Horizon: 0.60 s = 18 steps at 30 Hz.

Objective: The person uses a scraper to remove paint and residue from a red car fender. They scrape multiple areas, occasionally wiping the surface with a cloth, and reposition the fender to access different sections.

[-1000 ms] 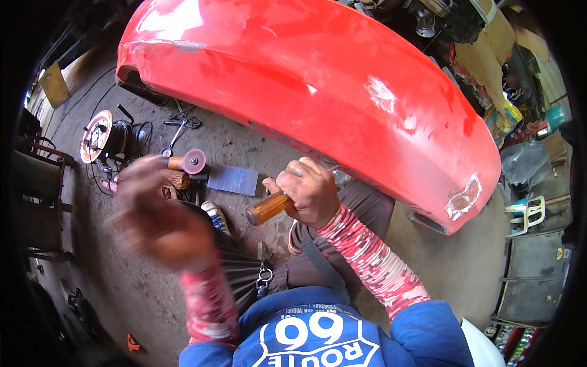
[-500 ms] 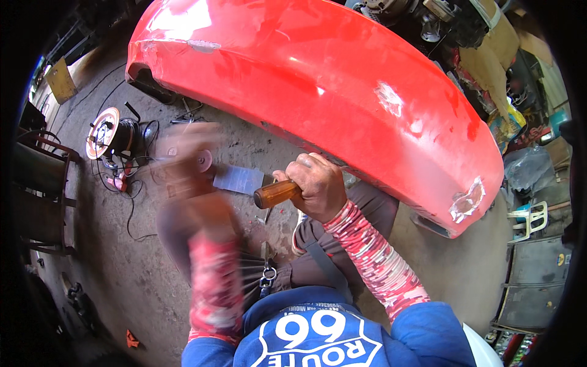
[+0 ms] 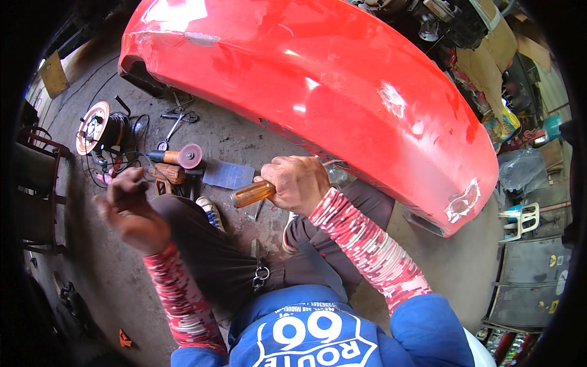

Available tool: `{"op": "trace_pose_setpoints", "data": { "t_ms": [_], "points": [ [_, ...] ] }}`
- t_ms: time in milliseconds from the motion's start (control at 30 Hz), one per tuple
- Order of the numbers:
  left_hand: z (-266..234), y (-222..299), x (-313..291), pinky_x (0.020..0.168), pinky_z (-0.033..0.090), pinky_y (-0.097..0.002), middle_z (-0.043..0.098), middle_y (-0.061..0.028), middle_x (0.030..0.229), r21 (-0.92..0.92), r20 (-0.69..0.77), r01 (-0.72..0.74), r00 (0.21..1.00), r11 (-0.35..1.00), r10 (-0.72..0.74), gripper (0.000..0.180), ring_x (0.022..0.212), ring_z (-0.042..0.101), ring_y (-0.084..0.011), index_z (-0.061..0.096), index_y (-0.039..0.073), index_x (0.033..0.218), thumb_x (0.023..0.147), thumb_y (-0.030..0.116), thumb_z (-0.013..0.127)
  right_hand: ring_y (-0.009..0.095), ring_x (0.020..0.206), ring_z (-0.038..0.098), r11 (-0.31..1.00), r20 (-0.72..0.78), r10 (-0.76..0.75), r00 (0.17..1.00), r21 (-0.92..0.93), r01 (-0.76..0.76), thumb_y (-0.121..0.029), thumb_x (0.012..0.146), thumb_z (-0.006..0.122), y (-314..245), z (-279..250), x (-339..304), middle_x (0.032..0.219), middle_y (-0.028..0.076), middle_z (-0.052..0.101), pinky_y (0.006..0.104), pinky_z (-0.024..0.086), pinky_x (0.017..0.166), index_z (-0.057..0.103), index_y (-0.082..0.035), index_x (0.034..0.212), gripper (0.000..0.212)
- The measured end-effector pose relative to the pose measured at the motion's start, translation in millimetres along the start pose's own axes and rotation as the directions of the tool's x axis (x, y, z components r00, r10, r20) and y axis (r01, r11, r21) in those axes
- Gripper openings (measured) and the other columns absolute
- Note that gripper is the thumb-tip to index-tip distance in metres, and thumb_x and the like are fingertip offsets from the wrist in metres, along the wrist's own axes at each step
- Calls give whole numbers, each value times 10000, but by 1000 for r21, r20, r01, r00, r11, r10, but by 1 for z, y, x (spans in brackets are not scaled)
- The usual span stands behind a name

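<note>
A large red car bumper (image 3: 293,79) with scraped, pale patches spans the view ahead of me. At its near edge my right hand (image 3: 301,183) is closed round an amber-handled screwdriver (image 3: 253,194). The handle end points left, while the shank is hidden behind my fist and the bumper edge. Off to the left, my left hand (image 3: 136,211) hovers empty above my knee, fingers bent and apart, slightly blurred. Beyond it an angle grinder (image 3: 177,156) with a pinkish disc lies by a piece of wood (image 3: 166,174). A translucent plastic sheet (image 3: 228,176) lies between grinder and right hand.
On the left stand a cable reel (image 3: 93,127) with black cord running over the floor and a dark metal frame (image 3: 43,189). Metal tools (image 3: 176,125) lie below the bumper. At right are a white plastic stool (image 3: 523,221), dark panels (image 3: 532,281) and a plastic bag (image 3: 521,170).
My left hand has moved left and down, away from the grinder, which it partly covered before. My right hand, still round the screwdriver, has shifted slightly left in view.
</note>
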<state>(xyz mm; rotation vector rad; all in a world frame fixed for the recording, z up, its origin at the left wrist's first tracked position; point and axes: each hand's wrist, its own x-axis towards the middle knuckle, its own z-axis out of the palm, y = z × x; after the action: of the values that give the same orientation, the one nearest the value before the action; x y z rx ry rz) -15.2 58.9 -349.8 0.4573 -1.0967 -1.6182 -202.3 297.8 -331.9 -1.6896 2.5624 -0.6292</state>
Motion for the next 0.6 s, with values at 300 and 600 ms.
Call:
{"op": "trace_pose_setpoints", "data": {
  "t_ms": [300,600],
  "points": [
    [90,-49,-51,969,460,-393,678,-138,943,51,109,-13,994,999,7,467,954,630,-260,602,40,853,1080,373,365,314,772,713,998,58,-39,998,-44,42,-255,829,698,7,2,-11,793,76,684,459,566,660,700,-168,849,89],
    [35,-22,-16,922,453,-382,711,-139,1050,-229,-204,178,953,957,-226,664,988,630,-246,668,52,916,1085,545,256,309,765,706,998,66,-16,998,-58,20,-264,830,687,12,6,-5,799,82,683,458,560,653,685,-161,847,105]
  ]
}}
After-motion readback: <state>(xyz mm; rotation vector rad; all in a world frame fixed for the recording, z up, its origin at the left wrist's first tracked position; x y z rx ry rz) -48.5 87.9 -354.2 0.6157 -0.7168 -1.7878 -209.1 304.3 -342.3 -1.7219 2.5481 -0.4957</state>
